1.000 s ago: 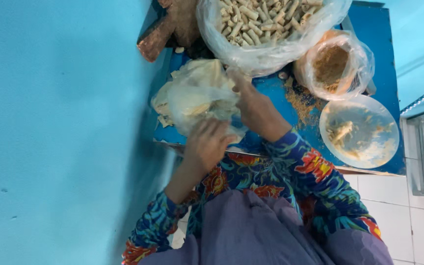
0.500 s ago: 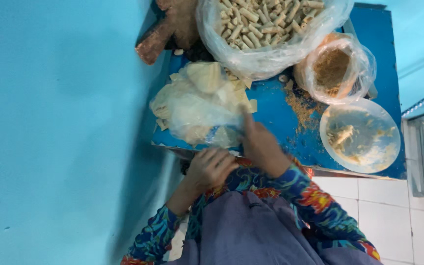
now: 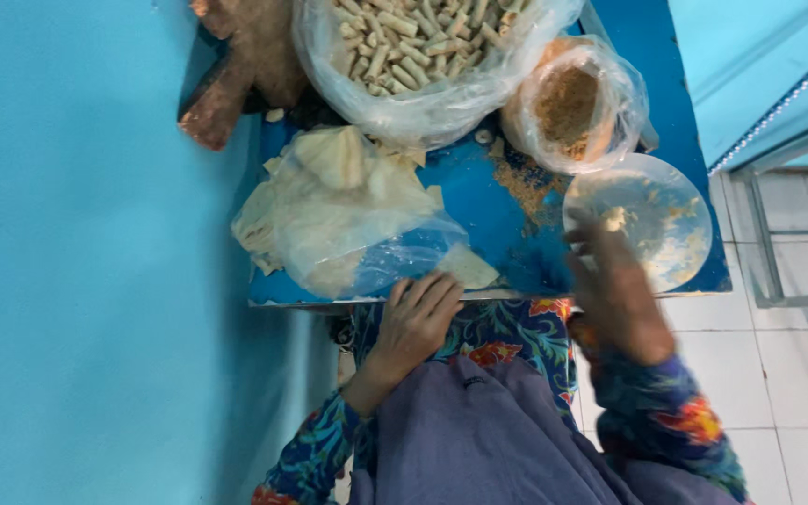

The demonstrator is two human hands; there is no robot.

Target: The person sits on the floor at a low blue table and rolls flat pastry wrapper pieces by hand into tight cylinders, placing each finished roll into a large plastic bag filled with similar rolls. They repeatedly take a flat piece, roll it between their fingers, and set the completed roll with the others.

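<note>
Only two hands (image 3: 418, 323), three bags (image 3: 423, 56).

Two hands in view: left hand (image 3: 418, 323), right hand (image 3: 614, 295). One blue table (image 3: 507, 210), carrying three clear plastic bags: one big bag of pale rolled pieces (image 3: 423, 47) (too many to count), one small bag of brown crumbs (image 3: 572, 103), one bag of thin wrapper sheets (image 3: 339, 215). One round plate (image 3: 652, 220); one loose triangular wrapper piece (image 3: 468, 268).
</note>
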